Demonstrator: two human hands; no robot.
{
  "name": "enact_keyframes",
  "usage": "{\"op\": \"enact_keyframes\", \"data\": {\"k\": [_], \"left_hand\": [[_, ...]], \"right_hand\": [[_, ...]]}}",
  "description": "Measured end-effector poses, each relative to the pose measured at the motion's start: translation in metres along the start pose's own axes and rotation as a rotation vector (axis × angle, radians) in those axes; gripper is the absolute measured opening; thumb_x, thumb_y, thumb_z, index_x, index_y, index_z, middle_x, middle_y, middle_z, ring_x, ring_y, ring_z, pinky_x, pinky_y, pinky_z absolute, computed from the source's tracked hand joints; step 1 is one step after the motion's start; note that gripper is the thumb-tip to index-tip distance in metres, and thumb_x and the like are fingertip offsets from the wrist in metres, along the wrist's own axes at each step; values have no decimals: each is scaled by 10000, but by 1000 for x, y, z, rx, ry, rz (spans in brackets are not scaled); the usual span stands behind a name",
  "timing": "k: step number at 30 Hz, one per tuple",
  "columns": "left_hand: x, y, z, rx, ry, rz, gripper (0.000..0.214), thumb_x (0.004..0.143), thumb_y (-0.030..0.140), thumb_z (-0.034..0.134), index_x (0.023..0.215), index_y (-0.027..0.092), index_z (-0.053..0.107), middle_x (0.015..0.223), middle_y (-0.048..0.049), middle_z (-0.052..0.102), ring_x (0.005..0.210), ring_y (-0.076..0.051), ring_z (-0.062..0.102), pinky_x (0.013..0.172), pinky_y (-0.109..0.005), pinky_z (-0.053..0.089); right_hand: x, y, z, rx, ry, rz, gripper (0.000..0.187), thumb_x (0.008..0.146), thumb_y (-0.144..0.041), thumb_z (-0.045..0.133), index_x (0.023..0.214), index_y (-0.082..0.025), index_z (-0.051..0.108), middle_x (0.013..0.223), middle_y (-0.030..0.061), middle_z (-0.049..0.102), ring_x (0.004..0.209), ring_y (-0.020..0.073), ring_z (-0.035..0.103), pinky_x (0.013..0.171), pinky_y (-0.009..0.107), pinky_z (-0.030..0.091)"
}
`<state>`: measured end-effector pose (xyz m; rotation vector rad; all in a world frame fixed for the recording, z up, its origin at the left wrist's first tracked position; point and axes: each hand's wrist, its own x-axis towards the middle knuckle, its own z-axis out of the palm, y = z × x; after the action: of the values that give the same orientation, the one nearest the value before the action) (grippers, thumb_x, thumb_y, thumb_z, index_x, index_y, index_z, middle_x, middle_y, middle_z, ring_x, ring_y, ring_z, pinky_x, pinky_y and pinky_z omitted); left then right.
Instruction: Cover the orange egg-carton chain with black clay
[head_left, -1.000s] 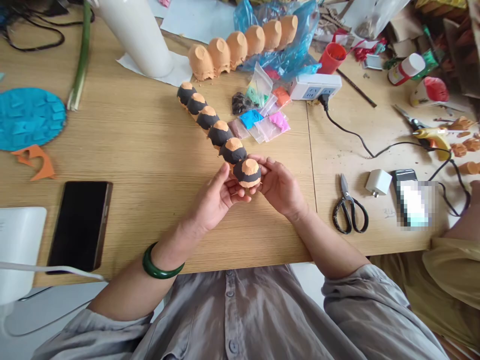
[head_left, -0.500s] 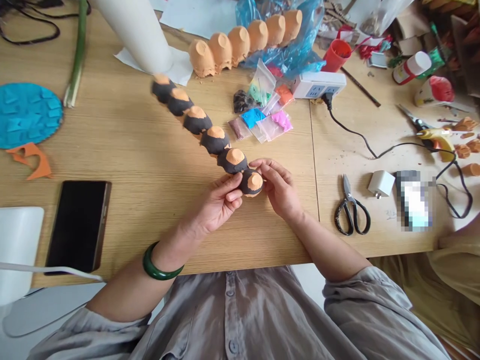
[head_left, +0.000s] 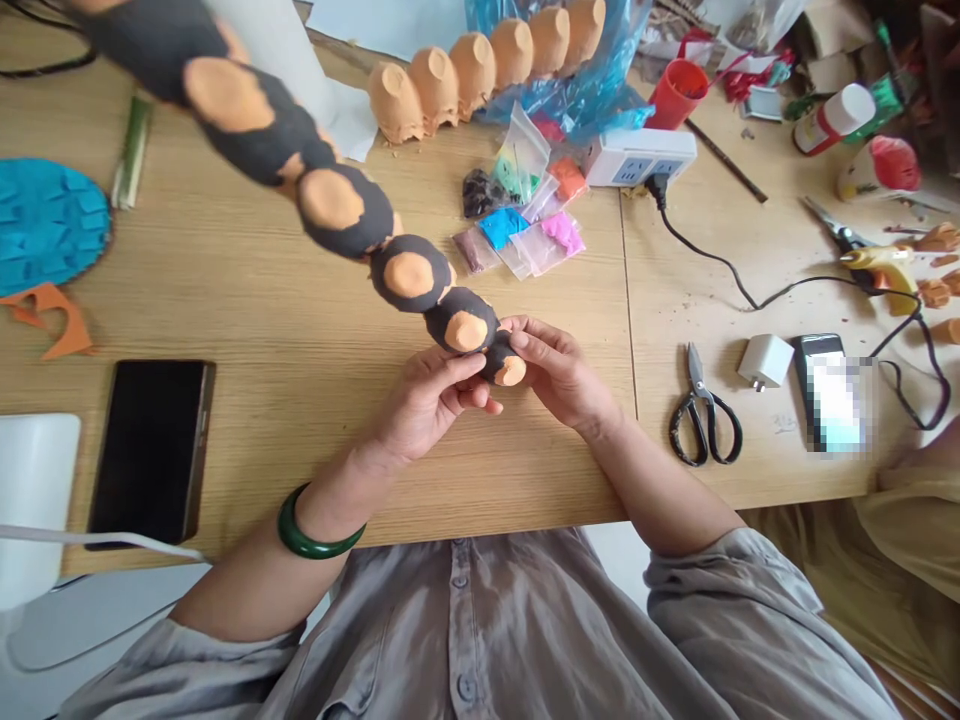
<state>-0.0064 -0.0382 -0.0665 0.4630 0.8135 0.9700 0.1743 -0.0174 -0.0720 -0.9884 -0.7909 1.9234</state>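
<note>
A strip of orange egg carton cups [head_left: 409, 274], partly covered in black, slants from the table's near middle up toward the camera at the upper left. Its near end is held between both hands. My left hand [head_left: 424, 400] pinches that end from the left, thumb on top at the joint of the last two cups. From the other side, my right hand [head_left: 559, 370] grips the last cup with thumb and fingers. Some fingertips are hidden behind the strip. A second, plain orange egg carton strip [head_left: 472, 75] lies at the back of the table.
Small bags of coloured clay [head_left: 502, 228] lie beyond my hands, near a white power strip [head_left: 637, 158]. Scissors [head_left: 701, 405], a charger [head_left: 765, 360] and a lit phone [head_left: 825, 390] are at right. A dark phone [head_left: 154, 450] and blue oval piece [head_left: 52, 222] are at left.
The far end of the black-and-orange strip has swung up toward the camera and now runs out of view at upper left. Both hands stay at its near end.
</note>
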Motion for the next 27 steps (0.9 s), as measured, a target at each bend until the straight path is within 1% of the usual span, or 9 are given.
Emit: {"op": "enact_keyframes", "data": {"k": [4, 8, 11, 13, 15, 16, 18, 21, 27], "left_hand": [[-1, 1, -1, -3, -16, -3, 199, 731, 218, 923, 847, 132, 786, 732, -13, 728, 558, -83, 610, 597, -230, 677], [0, 1, 0, 18, -35, 19, 283, 725, 286, 983, 872, 125, 803, 720, -6, 696, 538, -64, 537, 554, -207, 645], [2, 2, 0, -26, 6, 16, 315, 705, 298, 1030, 807, 117, 793, 654, 25, 630, 505, -38, 474, 520, -170, 607], [3, 4, 1, -74, 59, -27, 254, 760, 234, 996, 761, 117, 770, 649, 30, 614, 484, -19, 439, 505, -142, 576], [4, 9, 3, -128, 124, -87, 205, 875, 168, 893, 740, 128, 745, 669, 26, 618, 470, -10, 415, 497, -125, 549], [4, 12, 5, -157, 159, -111, 217, 928, 144, 832, 735, 135, 734, 682, 25, 624, 467, -9, 409, 495, -120, 539], [5, 16, 8, -211, 218, -144, 287, 998, 112, 734, 714, 144, 709, 703, 21, 636, 465, -9, 408, 490, -113, 521], [5, 18, 11, -272, 269, -170, 355, 1052, 86, 630, 710, 135, 708, 720, 9, 653, 450, -1, 412, 467, -99, 491], [5, 17, 11, -265, 244, -156, 337, 1052, 71, 620, 731, 120, 708, 672, 18, 624, 431, -4, 446, 455, -97, 509]], "right_hand": [[0, -1, 0, -43, -20, -50, 468, 764, -563, 982, 976, -214, 753, 826, -10, 764, 729, 135, 692, 719, 264, 603], [0, 0, 1, -42, -1, -36, 433, 803, -557, 952, 966, -208, 755, 838, -1, 752, 742, 132, 685, 711, 256, 604], [1, 2, 2, -23, 27, -9, 402, 866, -582, 868, 930, -200, 757, 845, 25, 740, 778, 157, 694, 695, 275, 624], [2, 3, 4, -24, 17, 0, 391, 886, -592, 825, 887, -210, 739, 874, 57, 748, 881, 218, 735, 743, 343, 673], [2, 3, 4, -40, 9, -4, 367, 892, -581, 808, 860, -226, 720, 881, 75, 747, 970, 271, 753, 797, 421, 705], [2, 4, 5, -49, 11, -7, 354, 897, -571, 804, 856, -230, 719, 872, 77, 742, 979, 279, 753, 814, 443, 712], [2, 4, 5, -61, 13, -12, 333, 911, -551, 798, 856, -230, 728, 850, 72, 732, 934, 268, 749, 832, 455, 718], [1, 5, 4, -60, -1, -13, 341, 920, -552, 809, 865, -222, 741, 846, 55, 738, 845, 227, 740, 839, 440, 722], [1, 5, 3, -15, -16, -14, 419, 846, -586, 910, 835, -197, 752, 772, 12, 754, 735, 154, 734, 765, 314, 711]]}}
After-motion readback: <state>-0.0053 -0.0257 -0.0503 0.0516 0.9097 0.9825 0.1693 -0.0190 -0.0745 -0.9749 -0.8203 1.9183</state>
